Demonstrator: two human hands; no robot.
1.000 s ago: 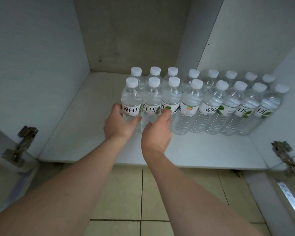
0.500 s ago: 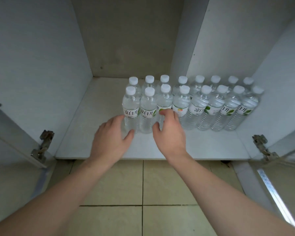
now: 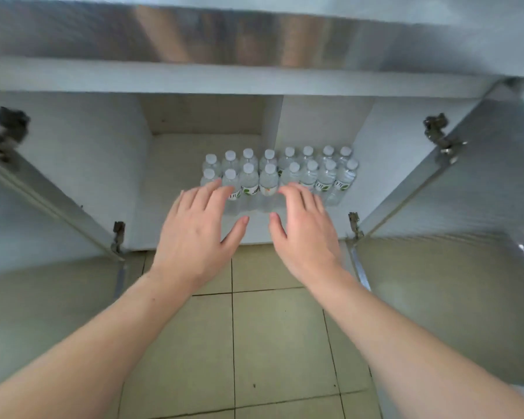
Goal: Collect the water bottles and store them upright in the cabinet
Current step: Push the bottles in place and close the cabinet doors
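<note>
Several clear water bottles (image 3: 268, 179) with white caps stand upright in two rows on the white cabinet floor (image 3: 176, 176), filling its right half. My left hand (image 3: 197, 231) hovers in front of the rows with fingers spread and holds nothing. My right hand (image 3: 304, 234) is beside it, also spread and empty. Both hands are outside the cabinet mouth, above the tiled floor, and they hide the lower parts of the front-row bottles at left and right.
Both cabinet doors stand wide open, the left door (image 3: 43, 204) and the right door (image 3: 454, 192), with metal hinges (image 3: 439, 134) on the frame. A steel countertop edge (image 3: 254, 34) runs above. Beige floor tiles (image 3: 263, 343) lie below. The cabinet's left half is bare.
Both hands let go of the front-row bottles and drew back out of the cabinet with fingers spread. The view pulled back and up, so the doors and counter edge now show.
</note>
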